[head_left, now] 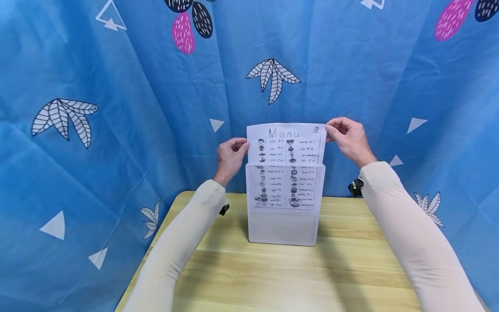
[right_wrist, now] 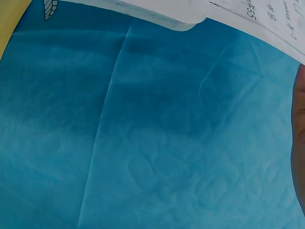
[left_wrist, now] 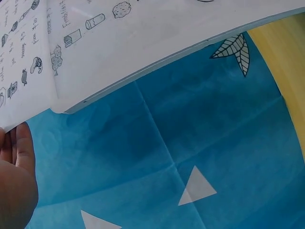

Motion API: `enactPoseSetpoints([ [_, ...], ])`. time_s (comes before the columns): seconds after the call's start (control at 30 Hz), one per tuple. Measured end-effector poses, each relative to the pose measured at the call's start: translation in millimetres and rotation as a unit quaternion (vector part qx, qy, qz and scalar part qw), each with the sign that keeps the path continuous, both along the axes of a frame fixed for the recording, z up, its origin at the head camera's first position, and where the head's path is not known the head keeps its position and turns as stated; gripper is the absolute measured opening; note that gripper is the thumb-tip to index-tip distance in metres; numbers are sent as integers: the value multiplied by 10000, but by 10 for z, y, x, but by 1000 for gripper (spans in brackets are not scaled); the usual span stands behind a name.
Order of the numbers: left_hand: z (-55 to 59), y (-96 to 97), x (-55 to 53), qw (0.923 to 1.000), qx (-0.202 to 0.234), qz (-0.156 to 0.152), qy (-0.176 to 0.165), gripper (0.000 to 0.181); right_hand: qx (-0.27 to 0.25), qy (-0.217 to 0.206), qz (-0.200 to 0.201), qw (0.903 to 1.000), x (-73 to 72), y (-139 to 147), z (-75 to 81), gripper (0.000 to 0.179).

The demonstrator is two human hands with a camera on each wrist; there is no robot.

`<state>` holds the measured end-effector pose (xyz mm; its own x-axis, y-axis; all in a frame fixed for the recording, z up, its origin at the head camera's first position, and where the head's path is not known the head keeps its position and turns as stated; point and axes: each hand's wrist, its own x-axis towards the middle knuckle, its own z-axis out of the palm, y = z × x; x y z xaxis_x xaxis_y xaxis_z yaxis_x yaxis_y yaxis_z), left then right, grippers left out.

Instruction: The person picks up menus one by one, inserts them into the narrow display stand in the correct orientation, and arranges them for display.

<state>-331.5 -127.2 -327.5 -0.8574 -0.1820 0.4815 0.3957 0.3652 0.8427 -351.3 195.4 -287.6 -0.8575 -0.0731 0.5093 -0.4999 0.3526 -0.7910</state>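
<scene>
A paper menu [head_left: 277,145], handwritten with small drawings and prices, is partly inside a clear, white-edged upright menu holder [head_left: 282,227]. Its upper part sticks out above the holder's top edge, and its lower edge shows through the front above the holder's bottom. My left hand [head_left: 231,158] pinches the sheet's left edge near the top. At the upper right corner, my right hand [head_left: 349,139] pinches the paper between thumb and fingers. In the left wrist view, the left fingers [left_wrist: 24,148] are at the paper's edge, beside the holder's corner. Only a strip of the right hand [right_wrist: 299,138] shows in the right wrist view.
The holder stands on a light wooden table [head_left: 234,277] with a rounded back left corner. A blue patterned curtain [head_left: 187,117] hangs close behind the table and along its left side. Dark wrist cameras [head_left: 355,187] sit at both cuffs.
</scene>
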Motion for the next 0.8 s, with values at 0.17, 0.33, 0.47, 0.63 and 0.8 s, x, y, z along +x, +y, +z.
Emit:
enactPoseSetpoints([
  [0.17,-5,-18,8,10000,8,21,-61,18,28,-80,3,10000,-3,-23,3,26],
  [0.33,-18,-7,9,9999,59,10,-128,17,162,-222,-58,9996,3,-4,2,30],
  [0.47,-29,3,13,9998,99,14,-146,17,257,-215,-98,9994,13,0,12,32],
  [0.63,-36,14,15,9998,112,33,-160,16,290,-160,-126,9994,14,-4,32,30],
  [0.8,-49,3,24,9997,139,8,-189,17,371,-261,-132,9989,7,-2,17,30],
])
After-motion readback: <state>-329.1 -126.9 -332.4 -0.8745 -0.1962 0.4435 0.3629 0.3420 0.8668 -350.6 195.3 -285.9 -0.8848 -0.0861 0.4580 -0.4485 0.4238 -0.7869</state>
